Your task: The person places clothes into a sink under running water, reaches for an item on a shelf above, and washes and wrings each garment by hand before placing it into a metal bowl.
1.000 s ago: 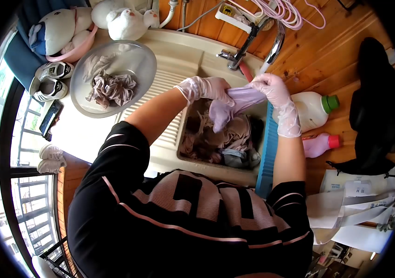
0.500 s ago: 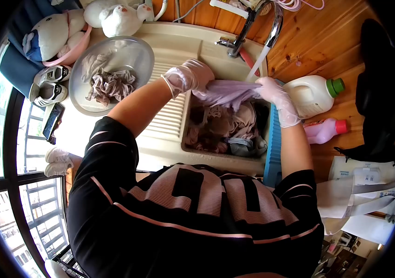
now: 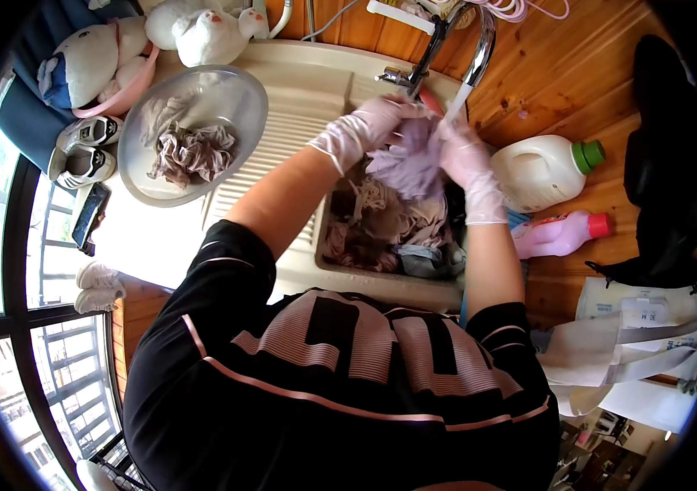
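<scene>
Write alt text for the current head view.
Left hand and right hand, in translucent gloves, hold a lilac cloth near a running chrome tap, above brownish cloths in a beige sink; a round translucent basin of greyish cloth sits left.

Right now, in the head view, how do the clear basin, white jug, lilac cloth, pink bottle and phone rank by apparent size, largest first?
1. Clear basin
2. White jug
3. Lilac cloth and pink bottle: too close to rank; left hand and right hand partly cover the cloth
4. Phone

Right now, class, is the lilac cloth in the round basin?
No, the left hand and right hand hold the lilac cloth over the sink.
</scene>
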The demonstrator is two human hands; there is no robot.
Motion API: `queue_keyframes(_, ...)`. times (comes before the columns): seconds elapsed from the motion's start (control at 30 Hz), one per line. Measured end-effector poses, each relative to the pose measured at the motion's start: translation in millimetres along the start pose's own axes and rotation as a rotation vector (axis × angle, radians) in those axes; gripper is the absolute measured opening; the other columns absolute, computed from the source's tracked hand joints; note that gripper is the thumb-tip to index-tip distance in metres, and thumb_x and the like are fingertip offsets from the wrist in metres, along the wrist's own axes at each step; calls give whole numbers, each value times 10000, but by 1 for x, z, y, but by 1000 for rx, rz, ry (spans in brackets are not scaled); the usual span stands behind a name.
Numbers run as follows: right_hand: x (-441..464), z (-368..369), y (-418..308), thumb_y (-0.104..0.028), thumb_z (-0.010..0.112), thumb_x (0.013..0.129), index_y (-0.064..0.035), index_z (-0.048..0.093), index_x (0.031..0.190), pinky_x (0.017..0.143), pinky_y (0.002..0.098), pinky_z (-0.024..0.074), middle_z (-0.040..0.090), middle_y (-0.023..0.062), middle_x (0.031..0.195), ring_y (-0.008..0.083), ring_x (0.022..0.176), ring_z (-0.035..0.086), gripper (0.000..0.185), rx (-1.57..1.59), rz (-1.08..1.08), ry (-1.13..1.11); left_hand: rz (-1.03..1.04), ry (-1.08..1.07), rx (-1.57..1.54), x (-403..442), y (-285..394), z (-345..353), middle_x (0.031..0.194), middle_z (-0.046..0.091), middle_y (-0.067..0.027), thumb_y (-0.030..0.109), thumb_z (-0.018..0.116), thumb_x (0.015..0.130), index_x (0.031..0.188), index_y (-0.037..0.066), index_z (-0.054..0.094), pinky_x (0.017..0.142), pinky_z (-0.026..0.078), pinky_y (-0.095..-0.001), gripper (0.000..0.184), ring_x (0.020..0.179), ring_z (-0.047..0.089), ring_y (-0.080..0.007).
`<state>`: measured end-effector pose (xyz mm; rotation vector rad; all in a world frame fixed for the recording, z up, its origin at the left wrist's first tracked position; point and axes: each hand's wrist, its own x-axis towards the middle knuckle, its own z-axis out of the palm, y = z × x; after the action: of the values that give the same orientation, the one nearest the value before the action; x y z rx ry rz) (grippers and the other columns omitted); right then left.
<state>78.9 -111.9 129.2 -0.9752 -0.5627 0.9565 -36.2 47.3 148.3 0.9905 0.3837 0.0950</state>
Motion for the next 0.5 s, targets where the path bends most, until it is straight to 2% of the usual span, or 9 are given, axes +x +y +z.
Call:
queue_keyframes(0.07,-13,62,-2,30,653,763,-28,475,1193,865,276,464,590,36,1047,159,988,559,468,-441,-114,-42,171,-227,3,27,-27,2,893,626,-36,148,634,837,1039,79,590,618,510,-311,218,762,599,-154)
queue_keyframes(0.1,-7,49,12,68,676,727,-14,471,1191,870,278,463,585,43,1041,150,987,555,514,-629,-48,52,68,-96,239,14,-18,8,917,624,-53,128,620,844,1095,69,576,642,509,-286,261,785,608,-148)
queue_keyframes(0.2,15,-5,61,19,698,722,-8,527,1122,823,271,470,603,45,977,148,935,570,436,-467,-65,140,-39,41,-140,-9,-27,-6,918,627,-78,167,576,874,1133,37,548,649,518,-288,291,786,621,-166)
queue_keyframes(0.27,-2,41,46,-44,701,718,-19,598,891,676,242,454,610,9,809,110,732,551,202,-841,3,323,88,222,-142,14,-79,-33,1012,619,-104,317,497,899,1202,56,496,717,518,-360,400,863,620,-223)
queue_keyframes(0.33,3,32,75,32,652,725,-78,525,738,614,222,408,489,-54,691,81,624,450,169,-624,-126,392,-65,423,-237,27,-117,-54,1139,591,-118,472,463,888,1251,99,468,818,488,-452,521,977,596,-264)
queue_keyframes(0.37,1,33,75,52,633,719,-89,494,726,637,227,408,445,-59,695,80,639,433,198,-585,-99,391,-224,386,-263,30,-134,-64,1178,574,-102,532,435,875,1254,120,469,859,452,-485,561,1024,571,-270)
queue_keyframes(0.43,-5,48,67,72,614,715,-77,502,756,661,223,407,445,-52,731,77,677,438,191,-321,-223,373,-581,395,-314,-41,-74,-9,1246,542,-47,637,329,867,1232,176,491,960,338,-548,610,1125,503,-259)
queue_keyframes(0.47,-10,55,60,81,605,713,-72,506,771,673,221,407,445,-48,749,75,696,441,191,-187,-284,364,-607,361,-455,-25,-104,-27,1246,545,-52,623,278,883,1227,171,494,1013,307,-483,609,1170,466,-243)
queue_keyframes(0.5,-15,58,54,60,596,755,-38,539,965,714,243,426,520,4,853,108,782,503,239,-219,-260,411,-429,162,-675,-1,-141,-44,1252,540,-61,596,270,895,1231,161,491,1018,315,-458,592,1169,468,-253)
